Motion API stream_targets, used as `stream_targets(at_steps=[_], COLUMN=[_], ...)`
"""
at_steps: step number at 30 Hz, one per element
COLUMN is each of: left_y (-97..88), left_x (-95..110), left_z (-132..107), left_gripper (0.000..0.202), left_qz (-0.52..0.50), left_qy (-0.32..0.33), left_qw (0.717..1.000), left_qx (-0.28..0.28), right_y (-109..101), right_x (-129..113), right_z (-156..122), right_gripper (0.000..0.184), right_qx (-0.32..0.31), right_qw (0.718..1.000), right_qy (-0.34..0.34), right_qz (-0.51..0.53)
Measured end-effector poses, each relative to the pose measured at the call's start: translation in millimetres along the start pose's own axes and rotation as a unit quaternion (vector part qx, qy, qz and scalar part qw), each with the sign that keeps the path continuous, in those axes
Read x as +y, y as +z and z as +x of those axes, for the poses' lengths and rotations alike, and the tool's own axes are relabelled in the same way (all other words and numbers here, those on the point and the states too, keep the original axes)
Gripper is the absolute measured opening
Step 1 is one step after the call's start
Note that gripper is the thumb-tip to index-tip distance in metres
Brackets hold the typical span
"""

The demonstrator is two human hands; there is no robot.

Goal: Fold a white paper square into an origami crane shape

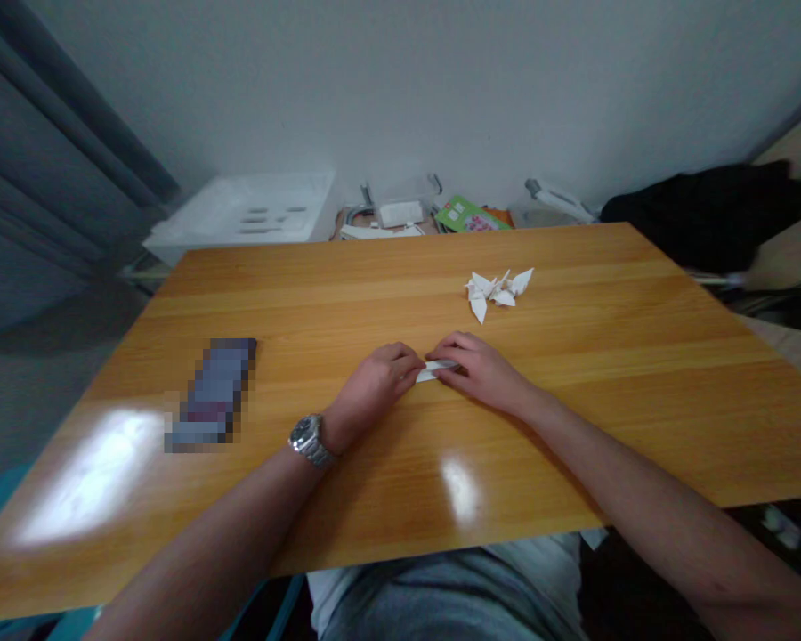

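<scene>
A small folded piece of white paper (428, 375) lies low over the middle of the wooden table (347, 303). My left hand (384, 378) pinches its left end, with a metal wristwatch (311, 439) on that wrist. From the other side my right hand (481, 369) grips the paper's right end between thumb and fingers, which cover part of it. Beyond my right hand sit folded white paper figures (499, 292) with pointed wings, close together and touching or overlapping.
A blurred-out phone-like slab (214, 392) lies on the table's left side. Behind the far edge are a white foam tray (260, 209), a green booklet (468, 215) and assorted small items. Dark cloth (700, 214) is heaped at the back right.
</scene>
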State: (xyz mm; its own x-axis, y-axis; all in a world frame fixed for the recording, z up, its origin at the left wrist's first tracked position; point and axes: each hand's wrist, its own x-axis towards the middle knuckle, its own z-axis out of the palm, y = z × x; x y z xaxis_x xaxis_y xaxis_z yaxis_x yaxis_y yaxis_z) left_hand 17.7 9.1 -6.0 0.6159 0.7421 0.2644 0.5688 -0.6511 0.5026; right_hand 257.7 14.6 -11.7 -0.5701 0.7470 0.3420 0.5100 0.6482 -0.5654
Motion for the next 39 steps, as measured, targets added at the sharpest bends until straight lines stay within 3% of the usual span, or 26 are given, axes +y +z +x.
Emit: stream_targets(at_steps=[6,13,30,39], left_y=[1.7,2.0,4.4,0.1], left_x=[1.0,0.5,3.0,5.8], left_z=[-0.5,-0.3,0.5,0.7], left_gripper=[0.019,0.022,0.021,0.028], left_qz=[-0.019,0.033,0.046,0.077], left_qy=[-0.002,-0.014,-0.001,0.008], left_qw=[1.0,0.999,0.999,0.997], left_qx=[0.003,0.002,0.005,-0.008], right_y=[2.0,1.5,4.6,-0.2], right_x=[0.1,-1.8,-0.6,-5.5], right_z=[0.7,1.1,-0.5,1.5], right_gripper=[0.006,0.002,0.013,0.007], right_qx=[0.006,0.005,0.016,0.008], right_qw=[1.0,1.0,0.999,1.0], right_qy=[0.014,0.013,-0.008,0.007], right_qz=[0.005,-0.004,-0.027,0.002])
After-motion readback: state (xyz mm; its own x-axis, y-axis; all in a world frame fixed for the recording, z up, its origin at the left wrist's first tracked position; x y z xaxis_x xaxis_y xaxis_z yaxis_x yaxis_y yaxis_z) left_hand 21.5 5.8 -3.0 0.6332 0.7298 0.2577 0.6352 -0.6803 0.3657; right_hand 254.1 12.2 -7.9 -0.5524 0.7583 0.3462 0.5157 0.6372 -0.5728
